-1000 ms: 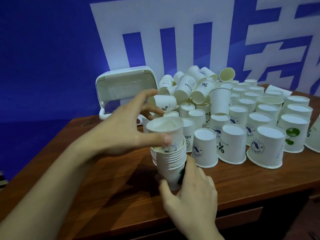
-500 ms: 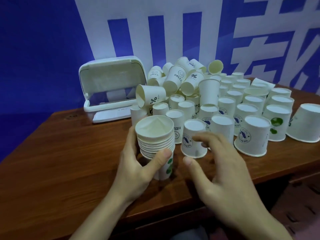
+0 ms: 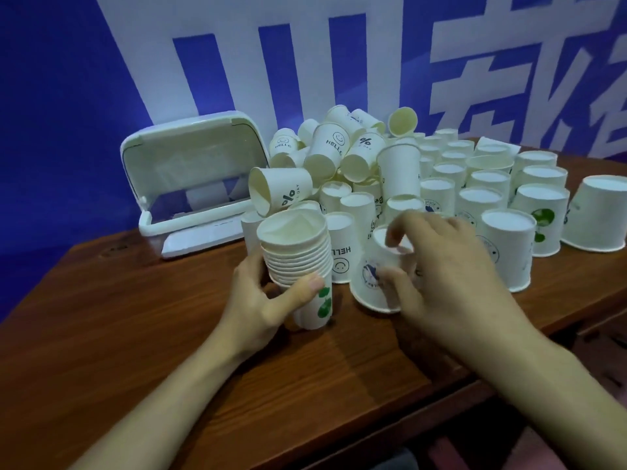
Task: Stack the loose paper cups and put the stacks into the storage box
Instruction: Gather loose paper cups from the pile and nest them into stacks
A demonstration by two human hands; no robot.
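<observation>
I'm gripping the stack point(image 3: 298, 266) around its rims with my left hand point(image 3: 268, 296) while my right hand point(image 3: 437, 266) is pinching a light, crushable upside-down cup point(image 3: 376, 276) by its sidewall near the desk's point(image 3: 135, 334) front edge.

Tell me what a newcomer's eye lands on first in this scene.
First, the crowd of loose paper cups, most upside down, covering the far right of the wooden table, some heaped against the blue and white wall. Next, the nested stack of cups held in the left hand at the centre, while the right hand tips up a single cup. Behind on the left stands the white storage box, lid open.
</observation>
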